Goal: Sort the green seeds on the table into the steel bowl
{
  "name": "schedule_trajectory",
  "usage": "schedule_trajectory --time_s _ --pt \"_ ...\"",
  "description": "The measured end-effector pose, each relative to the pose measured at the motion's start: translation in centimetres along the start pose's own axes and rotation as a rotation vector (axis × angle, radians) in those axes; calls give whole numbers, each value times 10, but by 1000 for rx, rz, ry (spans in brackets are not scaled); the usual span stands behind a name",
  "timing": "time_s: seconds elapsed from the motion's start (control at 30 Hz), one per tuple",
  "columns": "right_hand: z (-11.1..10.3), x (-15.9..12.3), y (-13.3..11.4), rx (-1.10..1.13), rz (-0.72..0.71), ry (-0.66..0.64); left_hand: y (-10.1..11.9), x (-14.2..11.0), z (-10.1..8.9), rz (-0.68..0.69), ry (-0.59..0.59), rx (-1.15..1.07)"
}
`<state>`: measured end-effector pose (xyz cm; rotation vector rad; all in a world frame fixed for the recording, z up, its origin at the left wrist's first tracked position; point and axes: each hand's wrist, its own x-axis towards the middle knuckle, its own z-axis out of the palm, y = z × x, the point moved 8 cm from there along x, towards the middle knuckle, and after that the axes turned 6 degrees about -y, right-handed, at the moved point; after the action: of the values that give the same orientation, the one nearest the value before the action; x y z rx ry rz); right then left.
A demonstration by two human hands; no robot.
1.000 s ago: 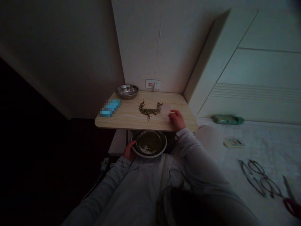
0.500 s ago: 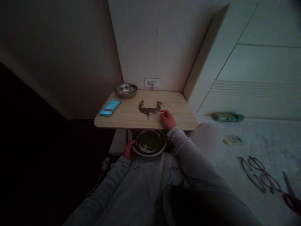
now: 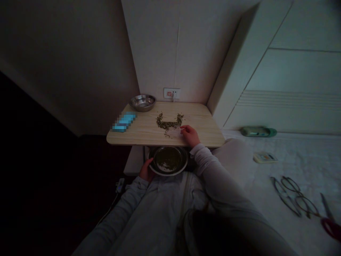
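A steel bowl [image 3: 168,160] holding small dark green grains sits just below the near edge of a small wooden table [image 3: 207,131]. My left hand [image 3: 145,170] grips the bowl's left rim. A U-shaped pile of the same grains [image 3: 168,122] lies on the tabletop. My right hand [image 3: 189,134] rests on the table just right of the pile, fingers curled, fingertips at a few loose grains near the front edge. Whether it holds anything is too dim to make out.
An empty steel bowl [image 3: 142,102] stands at the table's back left, a blue blurred object [image 3: 124,121] at its left. A wall socket [image 3: 172,93] is behind. On the bed at right lie glasses [image 3: 293,199], scissors [image 3: 329,220], a small white device [image 3: 264,157] and a green item [image 3: 258,132].
My right hand moved left from the table's right part to the grain pile, then drew slightly toward the front edge. A few grains now lie nearer the edge. The left hand kept its grip.
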<state>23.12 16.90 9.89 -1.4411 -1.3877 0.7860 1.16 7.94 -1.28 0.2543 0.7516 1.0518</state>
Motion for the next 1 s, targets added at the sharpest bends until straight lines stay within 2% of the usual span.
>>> schedule_trajectory --time_s 0.13,0.27,0.37,0.67,0.8,1.0 --pt "2 -1 0 7 7 -14 1 -4 5 -3 17 -29" --pt "2 -1 1 10 6 -5 2 -4 2 2 66 -36" --pt "0 0 3 16 -6 24 3 -1 0 20 48 -24" --pt "-46 -20 11 -81 35 246 1 -2 2 2 21 -2" --pt "-51 -32 5 -178 16 224 3 -1 -2 21 50 5" --pt "-37 -37 1 -273 4 97 1 1 -4 6 25 14"
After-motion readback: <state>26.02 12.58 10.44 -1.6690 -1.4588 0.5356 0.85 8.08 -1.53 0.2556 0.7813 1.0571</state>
